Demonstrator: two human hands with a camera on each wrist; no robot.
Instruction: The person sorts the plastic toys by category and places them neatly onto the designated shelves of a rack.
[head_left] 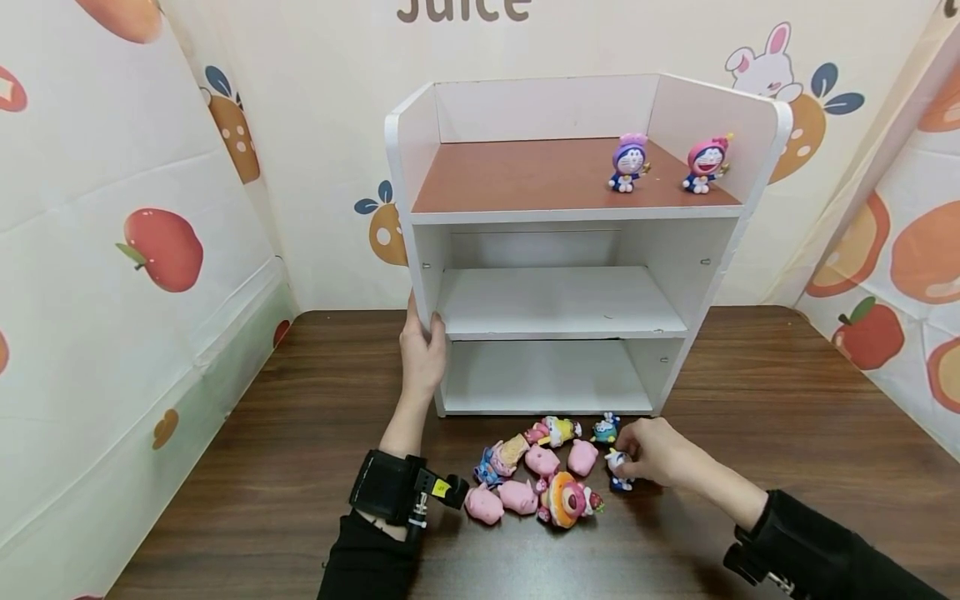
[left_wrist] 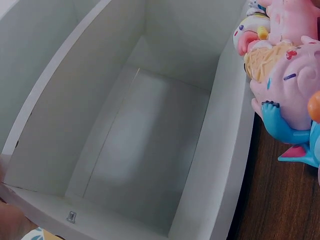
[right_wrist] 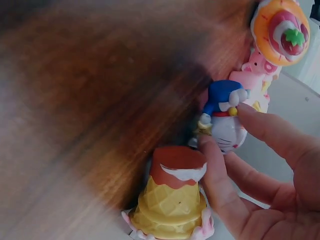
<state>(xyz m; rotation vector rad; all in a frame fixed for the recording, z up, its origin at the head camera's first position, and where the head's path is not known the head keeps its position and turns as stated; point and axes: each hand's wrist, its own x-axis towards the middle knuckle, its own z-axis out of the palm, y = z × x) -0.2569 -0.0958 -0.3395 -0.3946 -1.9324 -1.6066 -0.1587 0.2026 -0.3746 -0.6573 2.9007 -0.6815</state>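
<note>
My left hand (head_left: 423, 358) grips the left side panel of a small white shelf unit (head_left: 570, 215), thumb on the front edge. In the left wrist view, part of that hand (left_wrist: 11, 220) shows at the lower left edge. My right hand (head_left: 656, 450) pinches a small blue-and-white cat figurine (head_left: 621, 483) at the right end of a group of toys. The right wrist view shows the cat figurine (right_wrist: 227, 131) tipped over between thumb and fingertips. Beside the fingers is a yellow waffle-cone toy (right_wrist: 172, 200) with a brown base.
Two hooded cat figurines (head_left: 628, 162) stand on the brown top shelf, toward its right. Before the unit lie several pink pigs (head_left: 517, 497), a toy with an orange ring (head_left: 566, 500) and a blue figurine (head_left: 606, 427). Printed cloth walls surround the wooden table (head_left: 330, 400).
</note>
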